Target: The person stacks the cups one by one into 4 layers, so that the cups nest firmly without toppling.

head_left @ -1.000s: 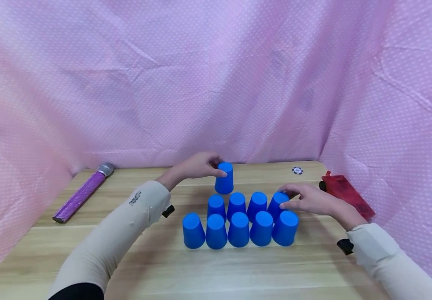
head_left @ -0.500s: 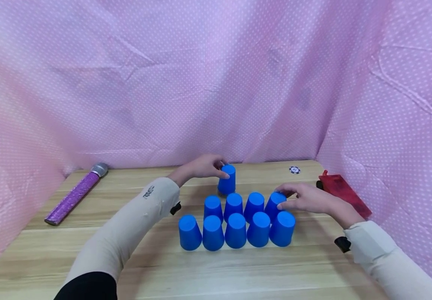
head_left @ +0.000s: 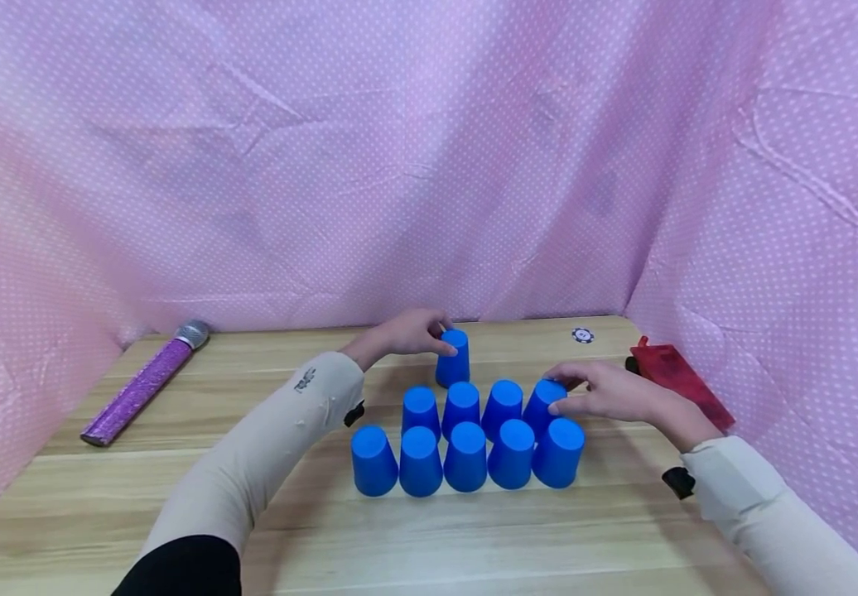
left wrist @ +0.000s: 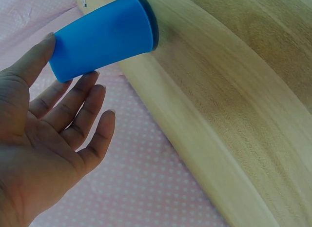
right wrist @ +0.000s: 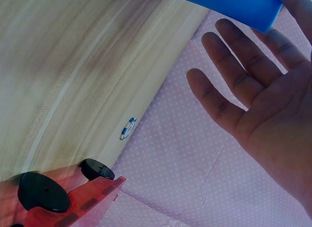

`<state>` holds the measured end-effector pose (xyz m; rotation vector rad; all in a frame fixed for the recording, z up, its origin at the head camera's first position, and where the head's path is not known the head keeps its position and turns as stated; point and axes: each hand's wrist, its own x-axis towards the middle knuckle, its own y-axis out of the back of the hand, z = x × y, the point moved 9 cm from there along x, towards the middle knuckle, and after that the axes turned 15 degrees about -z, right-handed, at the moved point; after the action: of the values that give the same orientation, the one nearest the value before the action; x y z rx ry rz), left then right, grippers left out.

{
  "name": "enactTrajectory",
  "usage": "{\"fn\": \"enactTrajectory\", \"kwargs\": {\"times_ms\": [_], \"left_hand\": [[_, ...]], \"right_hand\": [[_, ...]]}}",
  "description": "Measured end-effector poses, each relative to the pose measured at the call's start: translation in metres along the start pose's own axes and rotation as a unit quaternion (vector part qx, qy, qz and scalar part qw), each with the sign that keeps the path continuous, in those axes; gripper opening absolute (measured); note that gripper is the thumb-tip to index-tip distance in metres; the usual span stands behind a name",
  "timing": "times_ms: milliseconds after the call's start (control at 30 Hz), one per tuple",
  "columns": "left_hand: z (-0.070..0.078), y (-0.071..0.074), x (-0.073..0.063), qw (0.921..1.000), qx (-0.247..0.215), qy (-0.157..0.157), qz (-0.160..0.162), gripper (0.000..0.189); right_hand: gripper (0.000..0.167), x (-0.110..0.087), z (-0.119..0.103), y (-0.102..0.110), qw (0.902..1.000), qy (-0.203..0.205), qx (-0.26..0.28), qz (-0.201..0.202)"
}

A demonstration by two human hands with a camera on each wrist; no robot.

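Blue plastic cups stand upside down on the table in two rows, several in the front row (head_left: 466, 459) and several in the back row (head_left: 462, 406). My left hand (head_left: 410, 333) pinches a single blue cup (head_left: 455, 368) behind the rows, thumb on its near side. In the left wrist view this cup (left wrist: 105, 36) has its wide rim at the wooden surface, with fingertips near its narrow base. At the right end of the back row, my right hand (head_left: 608, 391) pinches the last cup (head_left: 539, 406) between thumb and fingers. The right wrist view shows only part of that cup (right wrist: 234, 5).
A purple glittery microphone (head_left: 142, 385) lies on the left of the wooden table (head_left: 429, 546). Toward the back right is a poker chip (head_left: 582, 335). A red translucent object with black wheels (head_left: 678, 382) sits at the right edge. Pink dotted cloth (head_left: 399, 165) hangs around the table.
My left hand has shifted its cup slightly right and down behind the back row. My right hand stays on the end cup. The head view has shifted slightly.
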<state>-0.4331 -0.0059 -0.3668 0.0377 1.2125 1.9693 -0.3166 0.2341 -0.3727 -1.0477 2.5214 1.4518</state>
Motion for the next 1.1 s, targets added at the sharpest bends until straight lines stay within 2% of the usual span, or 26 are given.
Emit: {"fn": "enactTrajectory", "kwargs": {"times_ms": [300,700,933,1100], "left_hand": [[-0.003,-0.004,0.001,1.0,0.001,0.004,0.004,0.053],[0.0,-0.005,0.0,1.0,-0.001,-0.005,-0.004,0.055],[0.003,0.0,-0.014,0.9996,-0.018,-0.015,-0.016,0.059],[0.007,0.011,-0.032,0.9994,-0.012,-0.03,0.013,0.051]], "right_hand": [[0.055,0.001,0.001,-0.001,1.0,0.008,0.004,0.0],[0.054,-0.001,-0.002,-0.001,0.9998,0.017,-0.005,0.002],[0.056,-0.002,-0.004,0.0,0.9999,0.012,-0.009,0.002],[0.056,-0.003,-0.006,0.001,0.9998,0.015,-0.014,0.002]]}}
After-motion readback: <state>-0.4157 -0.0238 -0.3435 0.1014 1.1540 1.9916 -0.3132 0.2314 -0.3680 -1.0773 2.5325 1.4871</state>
